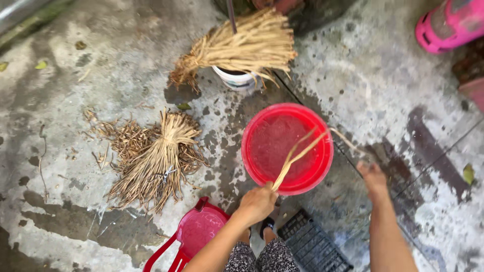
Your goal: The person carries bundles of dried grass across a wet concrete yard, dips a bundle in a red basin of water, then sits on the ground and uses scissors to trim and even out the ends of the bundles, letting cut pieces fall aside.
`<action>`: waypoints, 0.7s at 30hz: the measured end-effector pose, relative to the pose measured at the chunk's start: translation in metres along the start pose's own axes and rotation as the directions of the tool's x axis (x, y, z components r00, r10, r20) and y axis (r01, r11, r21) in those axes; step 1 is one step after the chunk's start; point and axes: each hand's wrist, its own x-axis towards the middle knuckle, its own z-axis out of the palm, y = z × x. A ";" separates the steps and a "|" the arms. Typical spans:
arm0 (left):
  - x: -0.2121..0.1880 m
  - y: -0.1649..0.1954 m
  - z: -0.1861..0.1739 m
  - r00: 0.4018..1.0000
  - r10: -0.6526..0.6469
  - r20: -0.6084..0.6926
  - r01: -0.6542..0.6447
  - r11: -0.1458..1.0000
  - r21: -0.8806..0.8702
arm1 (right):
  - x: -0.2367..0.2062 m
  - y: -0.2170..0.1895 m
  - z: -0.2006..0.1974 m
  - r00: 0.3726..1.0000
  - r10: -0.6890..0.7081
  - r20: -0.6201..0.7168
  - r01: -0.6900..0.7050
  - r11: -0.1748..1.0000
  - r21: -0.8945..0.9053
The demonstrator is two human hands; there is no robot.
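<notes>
Outdoors, left hand (257, 202) pinches one end of a pale straw strand (302, 151) stretched over a red water basin (287, 148) to the right hand (373, 179), whose fingers' grip can't be made out. Pulled too taut, strand may snap or slip; basin w/ water could tip.

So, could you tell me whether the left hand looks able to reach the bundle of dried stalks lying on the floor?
Probably yes: the bundle of dried stalks lies on open floor beyond the left hand, nothing between, though that hand grips a strand.
</notes>
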 end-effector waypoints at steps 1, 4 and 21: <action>0.008 0.006 0.005 0.999 0.015 -0.029 -0.014 0.999 0.037 | -0.025 -0.003 0.002 0.980 -0.172 -0.101 0.147 0.966 -0.214; 0.023 0.026 0.029 0.989 0.123 -0.077 -0.102 0.968 0.231 | -0.104 -0.017 0.012 0.647 -0.759 0.071 0.745 0.610 -0.269; -0.102 0.047 -0.021 0.794 0.137 -0.592 -0.061 0.987 0.147 | -0.148 -0.031 -0.070 0.348 -0.933 0.093 0.937 0.344 -0.062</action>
